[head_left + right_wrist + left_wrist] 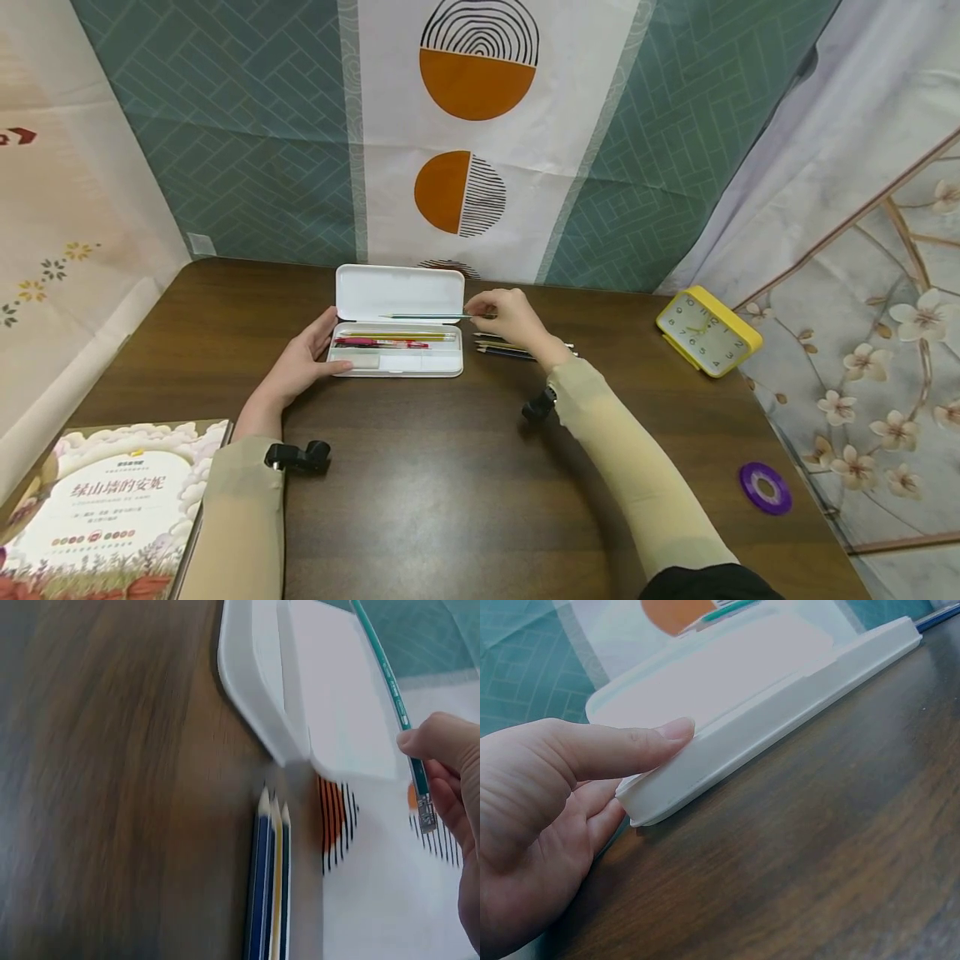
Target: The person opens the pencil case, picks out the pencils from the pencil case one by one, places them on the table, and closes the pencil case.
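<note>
A white pencil case (399, 375) lies on the table with its lid (401, 292) raised at the back. Inside are a yellow pencil (427, 337), a red pen (375, 342) and a pale block at the left. My left hand (306, 354) holds the case by its left end, thumb on the front rim and fingers along the side. In my right hand (510, 317), thumb and fingers pinch a green pencil (390, 679) near its end. That pencil lies level above the case, before the lid. Several pencils (268, 877) rest on the table right of the case.
On the right stands a yellow alarm clock (708, 332), with a purple ring-shaped roll (765, 488) nearer the front. A picture book (112, 508) lies at the front left. Patterned cloth (262, 167) hangs behind the table's back edge.
</note>
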Motion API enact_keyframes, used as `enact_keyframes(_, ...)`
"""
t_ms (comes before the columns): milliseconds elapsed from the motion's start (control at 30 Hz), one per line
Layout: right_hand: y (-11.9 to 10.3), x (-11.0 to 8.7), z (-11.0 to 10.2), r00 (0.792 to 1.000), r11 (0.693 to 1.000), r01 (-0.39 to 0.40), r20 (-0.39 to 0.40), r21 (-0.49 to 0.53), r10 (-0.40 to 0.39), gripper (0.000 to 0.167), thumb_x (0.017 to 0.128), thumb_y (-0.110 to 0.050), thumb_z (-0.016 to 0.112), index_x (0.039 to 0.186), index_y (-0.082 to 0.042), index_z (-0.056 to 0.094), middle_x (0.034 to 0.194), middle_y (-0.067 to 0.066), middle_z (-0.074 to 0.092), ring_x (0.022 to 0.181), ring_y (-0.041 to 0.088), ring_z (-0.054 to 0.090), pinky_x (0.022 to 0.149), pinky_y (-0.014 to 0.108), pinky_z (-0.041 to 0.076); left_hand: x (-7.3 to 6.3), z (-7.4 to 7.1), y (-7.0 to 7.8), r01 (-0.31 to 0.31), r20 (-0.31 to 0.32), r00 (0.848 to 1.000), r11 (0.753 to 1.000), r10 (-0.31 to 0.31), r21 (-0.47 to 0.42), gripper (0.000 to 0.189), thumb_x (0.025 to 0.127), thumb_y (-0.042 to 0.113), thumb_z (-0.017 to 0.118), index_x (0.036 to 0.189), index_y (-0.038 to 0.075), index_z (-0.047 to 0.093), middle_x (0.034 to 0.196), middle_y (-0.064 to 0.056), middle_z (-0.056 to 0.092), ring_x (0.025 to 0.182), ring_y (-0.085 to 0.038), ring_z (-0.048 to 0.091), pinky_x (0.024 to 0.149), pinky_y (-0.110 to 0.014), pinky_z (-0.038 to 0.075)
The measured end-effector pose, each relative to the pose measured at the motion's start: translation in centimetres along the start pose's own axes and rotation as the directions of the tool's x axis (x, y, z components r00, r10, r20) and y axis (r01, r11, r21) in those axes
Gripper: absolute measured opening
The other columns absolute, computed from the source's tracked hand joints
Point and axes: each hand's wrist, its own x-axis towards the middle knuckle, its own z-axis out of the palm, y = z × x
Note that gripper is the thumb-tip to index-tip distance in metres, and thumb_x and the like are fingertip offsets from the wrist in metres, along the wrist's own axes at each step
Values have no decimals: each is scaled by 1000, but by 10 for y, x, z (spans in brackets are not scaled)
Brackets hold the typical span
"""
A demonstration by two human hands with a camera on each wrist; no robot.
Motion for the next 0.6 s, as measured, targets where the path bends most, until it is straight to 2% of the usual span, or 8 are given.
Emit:
enact_keyframes(67, 7, -8, -4, 1000, 1000, -10, -18, 17, 11, 16, 85, -4, 72, 101, -2, 74, 93, 9, 75, 82, 20, 70, 76, 31, 59, 0, 0, 0, 3, 2, 1000, 1000, -3, 5, 103, 86, 11, 76, 159, 12, 3, 165, -11, 8, 151, -32, 13, 121, -41, 18)
enact_keyframes(167, 19, -20, -9, 999, 999, -29, -43, 38, 30, 15, 85, -3, 73, 100, -2, 75, 90, 9, 75, 79, 20, 69, 73, 32, 58, 0, -1, -1, 7, -3, 1000, 1000, -6, 21, 103, 85, 14, 76, 159, 12, 4, 165, -11, 8, 151, -32, 14, 118, -19, 22)
enact_keyframes(233, 26, -27, -12, 997, 998, -40, -60, 51, 43, 15, 85, -2, 73, 99, -1, 75, 89, 10, 74, 78, 20, 68, 72, 32, 58, 0, -2, 0, 8, -7, 1000, 999, -8, 34, 103, 85, 15, 77, 159, 13, 4, 165, -10, 9, 151, -31, 14, 114, -11, 23)
enact_keyframes(267, 29, -30, -13, 997, 998, -45, -63, 53, 49, 15, 85, -2, 73, 99, -1, 75, 88, 10, 74, 78, 20, 68, 72, 32, 58, 0, -2, 0, 7, -9, 1000, 999, -7, 36, 103, 85, 15, 77, 159, 12, 5, 165, -11, 9, 151, -31, 14, 115, -11, 23)
enact_keyframes(367, 38, -39, -17, 996, 996, -65, -64, 60, 69, 15, 84, -3, 73, 99, 0, 75, 88, 10, 74, 78, 21, 68, 72, 34, 58, 0, -1, 1, 6, -9, 1000, 999, -6, 32, 103, 85, 13, 76, 159, 12, 4, 165, -12, 9, 151, -32, 14, 121, -32, 20)
enact_keyframes(433, 45, -45, -20, 995, 995, -78, -58, 61, 81, 15, 84, -4, 74, 99, -1, 75, 88, 9, 75, 78, 20, 68, 72, 35, 58, 0, 0, 2, 4, -7, 1000, 1000, -3, 22, 102, 85, 11, 76, 159, 11, 4, 165, -13, 8, 151, -33, 13, 121, -44, 18)
enact_keyframes(600, 58, -60, -26, 992, 990, -107, -54, 90, 112, 14, 82, -3, 75, 96, -2, 76, 86, 9, 75, 76, 20, 68, 71, 33, 57, -1, 2, 4, 3, -3, 1000, 1000, -3, 2, 103, 85, 8, 75, 158, 11, 3, 164, -13, 8, 150, -34, 14, 119, -51, 17)
